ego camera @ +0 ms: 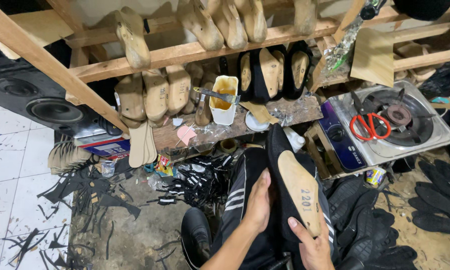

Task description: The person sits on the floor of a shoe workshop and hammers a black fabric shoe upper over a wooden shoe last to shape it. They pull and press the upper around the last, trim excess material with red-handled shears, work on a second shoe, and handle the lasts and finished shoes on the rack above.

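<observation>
I hold a black pointed shoe upper (276,150) stretched over a pale wooden last (299,189), sole side up, above my knee. My left hand (259,200) grips its left side, fingers wrapped against the black fabric. My right hand (315,246) supports the heel end from below, thumb lying on the black edge beside the wood. My leg in black trousers with white stripes (238,200) is under the shoe.
A low wooden bench (295,111) in front carries a white glue cup with a brush (224,100). Racks above hold several wooden lasts (155,95) and lasted black shoes (265,70). Red-handled scissors (369,125) lie on a gas stove (410,135) at right. Black scraps (195,180) litter the floor; a speaker (45,107) stands left.
</observation>
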A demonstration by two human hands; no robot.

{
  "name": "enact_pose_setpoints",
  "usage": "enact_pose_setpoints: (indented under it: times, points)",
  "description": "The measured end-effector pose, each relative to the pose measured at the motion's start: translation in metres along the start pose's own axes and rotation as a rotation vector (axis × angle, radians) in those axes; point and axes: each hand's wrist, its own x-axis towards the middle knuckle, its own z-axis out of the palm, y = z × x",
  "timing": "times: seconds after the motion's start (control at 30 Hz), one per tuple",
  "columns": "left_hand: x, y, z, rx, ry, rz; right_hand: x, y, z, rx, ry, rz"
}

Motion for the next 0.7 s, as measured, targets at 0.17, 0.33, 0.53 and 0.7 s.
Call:
enact_pose_setpoints:
  times: [0.17, 0.33, 0.53, 0.7]
  points:
    - [-0.012, 0.016, 0.011, 0.077, 0.050, -0.016, 0.012, -0.011, 0.009, -0.330, -0.048, -0.140]
    - [-0.028, 0.047, 0.029, 0.263, 0.034, 0.019, 0.008, -0.016, 0.025, -0.623, 0.001, -0.095]
    - [-0.045, 0.090, 0.050, 0.408, 0.059, 0.165, 0.014, -0.042, 0.050, -0.740, -0.383, -0.488]
    - [-0.024, 0.138, 0.001, 0.495, 0.229, 0.535, 0.022, -0.051, 0.048, -0.735, -0.373, -0.553]
